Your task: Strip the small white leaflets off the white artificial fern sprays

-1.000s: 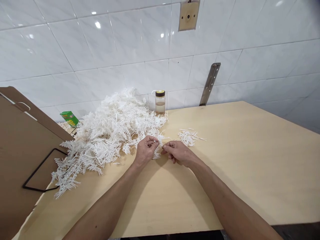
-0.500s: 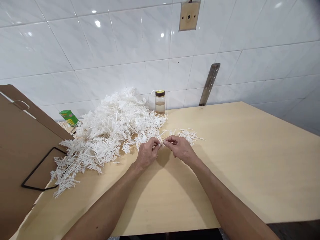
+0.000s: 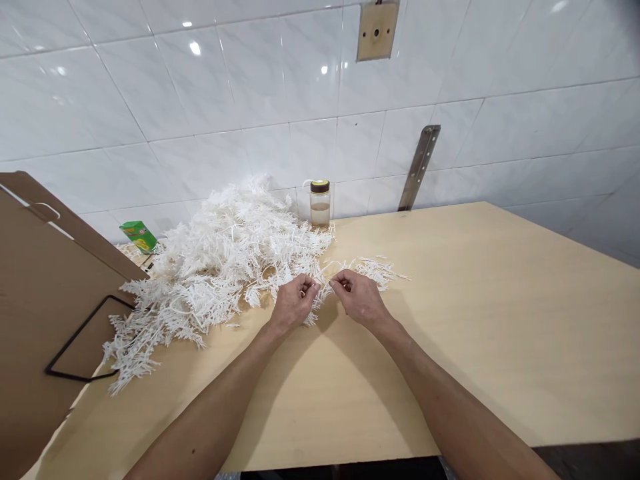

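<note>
A large heap of white feathery plastic sprigs (image 3: pixel 235 240) lies on the left half of the pale wooden table (image 3: pixel 500 320). At its right edge my left hand (image 3: pixel 295 300) is closed in a pinch on a white sprig, whose fronds show below the fingers. Just to the right, my right hand (image 3: pixel 357 297) has thumb and forefinger pinched together; what they hold, if anything, is too small to make out. Behind the right hand lies a small bunch of white sprigs (image 3: pixel 377 272).
A jar with a dark lid (image 3: pixel 320 203) stands behind the heap. At the left are a cardboard box (image 3: pixel 55 313), a black wire frame (image 3: pixel 67 377) and a green packet (image 3: pixel 139 236). A metal bracket (image 3: pixel 419 168) is against the tiled wall.
My hands have moved slightly apart, the left one a little to the left. White fronds now show below my left hand.
</note>
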The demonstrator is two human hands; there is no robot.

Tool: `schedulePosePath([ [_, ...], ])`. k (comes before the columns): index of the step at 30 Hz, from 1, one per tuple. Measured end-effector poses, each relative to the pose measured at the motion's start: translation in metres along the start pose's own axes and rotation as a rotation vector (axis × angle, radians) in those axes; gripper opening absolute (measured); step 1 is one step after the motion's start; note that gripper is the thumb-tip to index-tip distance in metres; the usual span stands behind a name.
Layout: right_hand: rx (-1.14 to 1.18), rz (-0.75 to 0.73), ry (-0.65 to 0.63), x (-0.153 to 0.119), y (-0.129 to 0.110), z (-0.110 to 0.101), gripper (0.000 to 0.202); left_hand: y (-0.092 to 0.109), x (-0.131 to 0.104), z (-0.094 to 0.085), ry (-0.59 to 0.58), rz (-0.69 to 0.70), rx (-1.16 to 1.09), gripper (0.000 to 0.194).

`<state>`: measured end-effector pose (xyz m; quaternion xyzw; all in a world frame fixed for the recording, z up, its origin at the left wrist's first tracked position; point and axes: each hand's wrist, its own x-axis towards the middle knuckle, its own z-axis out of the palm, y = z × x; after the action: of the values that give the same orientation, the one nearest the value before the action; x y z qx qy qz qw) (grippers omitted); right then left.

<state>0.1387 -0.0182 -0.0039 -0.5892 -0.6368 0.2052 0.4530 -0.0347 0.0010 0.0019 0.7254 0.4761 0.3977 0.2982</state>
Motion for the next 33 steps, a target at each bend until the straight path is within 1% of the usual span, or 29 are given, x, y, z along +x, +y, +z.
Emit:
schedulePosePath([
  [3, -0.001, -0.014, -0.008, 0.0, -0.001, 0.0, 0.017, 0.002, 0.0, -0.002, -0.013, 0.012, 0.056, 0.021],
  [8, 0.024, -0.006, -0.029, -0.001, -0.005, -0.001, 0.019, 0.004, -0.001, -0.002, -0.072, -0.02, 0.067, 0.021],
  [12, 0.063, -0.003, -0.063, -0.002, -0.007, -0.001, 0.02, 0.003, -0.001, -0.002, -0.031, 0.007, 0.087, 0.018],
  [16, 0.096, 0.011, -0.089, -0.002, -0.008, -0.001, 0.023, 0.002, 0.0, -0.003, 0.009, 0.022, 0.109, 0.021],
  [20, 0.082, 0.018, -0.088, -0.003, -0.008, -0.001, 0.023, 0.002, -0.001, -0.002, 0.025, 0.048, 0.137, 0.018],
  [24, 0.01, -0.049, -0.055, -0.002, -0.003, 0.002, 0.019, -0.001, 0.0, -0.001, 0.001, 0.049, 0.211, 0.018],
  [29, -0.17, -0.208, 0.01, -0.001, 0.007, 0.007, 0.018, -0.007, 0.0, -0.001, -0.094, 0.014, 0.314, 0.021],
  [31, -0.19, -0.219, 0.046, 0.0, 0.008, 0.007, 0.018, -0.007, 0.0, -0.001, -0.106, 0.001, 0.304, 0.02],
  [33, -0.16, -0.177, 0.104, 0.003, 0.01, 0.003, 0.018, -0.006, 0.0, -0.001, -0.088, -0.005, 0.277, 0.019],
])
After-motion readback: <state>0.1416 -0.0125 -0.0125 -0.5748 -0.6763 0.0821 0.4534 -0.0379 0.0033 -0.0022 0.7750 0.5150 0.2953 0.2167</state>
